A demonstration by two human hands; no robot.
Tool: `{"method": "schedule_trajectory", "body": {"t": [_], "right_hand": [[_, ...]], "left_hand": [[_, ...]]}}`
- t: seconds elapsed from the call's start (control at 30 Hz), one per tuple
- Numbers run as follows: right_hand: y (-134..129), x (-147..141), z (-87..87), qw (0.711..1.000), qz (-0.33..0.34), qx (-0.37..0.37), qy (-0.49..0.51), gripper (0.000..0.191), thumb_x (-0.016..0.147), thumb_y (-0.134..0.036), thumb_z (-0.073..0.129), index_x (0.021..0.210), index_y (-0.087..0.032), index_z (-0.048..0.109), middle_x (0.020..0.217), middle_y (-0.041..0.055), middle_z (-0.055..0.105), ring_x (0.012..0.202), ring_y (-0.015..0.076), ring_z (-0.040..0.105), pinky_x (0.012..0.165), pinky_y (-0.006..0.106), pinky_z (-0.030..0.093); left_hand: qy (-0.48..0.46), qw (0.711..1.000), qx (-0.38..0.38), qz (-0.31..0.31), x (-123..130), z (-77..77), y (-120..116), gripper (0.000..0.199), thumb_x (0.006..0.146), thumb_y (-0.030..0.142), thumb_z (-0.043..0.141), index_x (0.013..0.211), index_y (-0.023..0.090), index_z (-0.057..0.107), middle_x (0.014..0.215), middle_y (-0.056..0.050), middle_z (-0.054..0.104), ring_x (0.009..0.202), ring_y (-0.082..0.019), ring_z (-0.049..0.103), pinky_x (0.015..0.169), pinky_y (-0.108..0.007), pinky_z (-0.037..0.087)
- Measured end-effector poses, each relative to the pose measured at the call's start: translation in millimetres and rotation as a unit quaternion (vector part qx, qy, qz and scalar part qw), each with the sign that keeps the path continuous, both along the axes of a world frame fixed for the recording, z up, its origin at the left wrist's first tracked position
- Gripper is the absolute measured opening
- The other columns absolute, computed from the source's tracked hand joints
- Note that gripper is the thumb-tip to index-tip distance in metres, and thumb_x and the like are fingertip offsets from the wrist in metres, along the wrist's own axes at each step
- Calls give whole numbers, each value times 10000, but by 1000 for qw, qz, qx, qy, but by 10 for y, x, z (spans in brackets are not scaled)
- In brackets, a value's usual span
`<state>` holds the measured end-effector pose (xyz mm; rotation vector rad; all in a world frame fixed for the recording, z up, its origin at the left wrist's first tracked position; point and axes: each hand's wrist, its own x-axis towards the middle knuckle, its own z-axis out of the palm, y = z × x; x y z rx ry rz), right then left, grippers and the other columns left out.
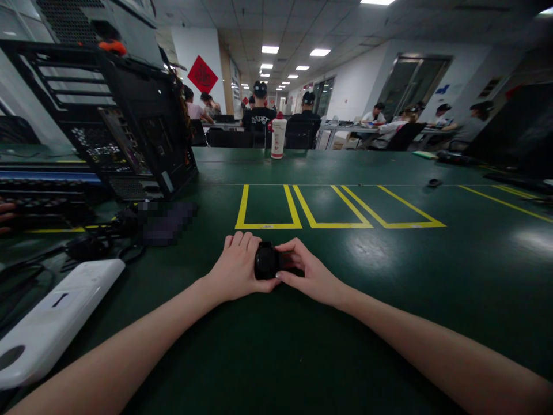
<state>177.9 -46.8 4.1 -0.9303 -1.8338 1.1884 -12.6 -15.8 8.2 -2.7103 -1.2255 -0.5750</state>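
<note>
Between my two hands, low over the green tabletop, is a small black rounded object whose exact kind I cannot make out. My left hand is wrapped round its left side, thumb along the bottom. From the right, my right hand reaches in with bent thumb and fingers that close on the object's right edge. Its far side and part of its body are hidden by my fingers. Just beyond my hands, yellow tape outlines mark boxes on the table.
An open black computer case stands at the left, with cables and a long white device nearer. Another person's hand shows at the left edge. A white-and-red cup and a small black ring sit farther back.
</note>
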Motion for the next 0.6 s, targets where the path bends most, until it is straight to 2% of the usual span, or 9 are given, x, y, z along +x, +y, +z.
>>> {"method": "schedule_trajectory", "body": {"t": [0.07, 0.23, 0.4, 0.6], "right_hand": [[-6, 2, -3, 1000, 5, 15, 2, 373, 746, -129, 583, 1072, -218, 425, 1118, 46, 477, 1044, 171, 515, 927, 389, 433], [18, -2, -27, 1000, -9, 21, 20, 240, 788, -188, 552, 1012, -215, 470, 1062, 33, 493, 1002, 158, 535, 907, 374, 447], [25, -4, -38, 999, -9, -21, 23, 378, 777, -172, 562, 1118, -215, 404, 1146, 64, 468, 1077, 178, 499, 931, 395, 431], [16, 22, -25, 999, 18, -21, 41, 364, 728, -97, 600, 1024, -219, 428, 1127, 36, 467, 1102, 168, 488, 978, 396, 393]], "left_hand": [[-1, 1000, 0, 0, 4, 3, 0, 650, 635, 664, 478, 983, 115, 486, 898, -101, 492, 813, -252, 436, 706, -380, 343], [13, 1000, 7, 7, 15, -3, 5, 653, 624, 654, 496, 979, 106, 484, 889, -100, 487, 818, -255, 433, 716, -383, 341], [17, 1000, 9, 9, 8, -8, 5, 652, 633, 659, 483, 989, 112, 473, 903, -98, 484, 827, -254, 431, 722, -380, 339], [7, 1000, 0, 0, -6, -2, 1, 642, 631, 668, 481, 984, 131, 473, 900, -92, 485, 809, -243, 434, 712, -370, 338]]}}
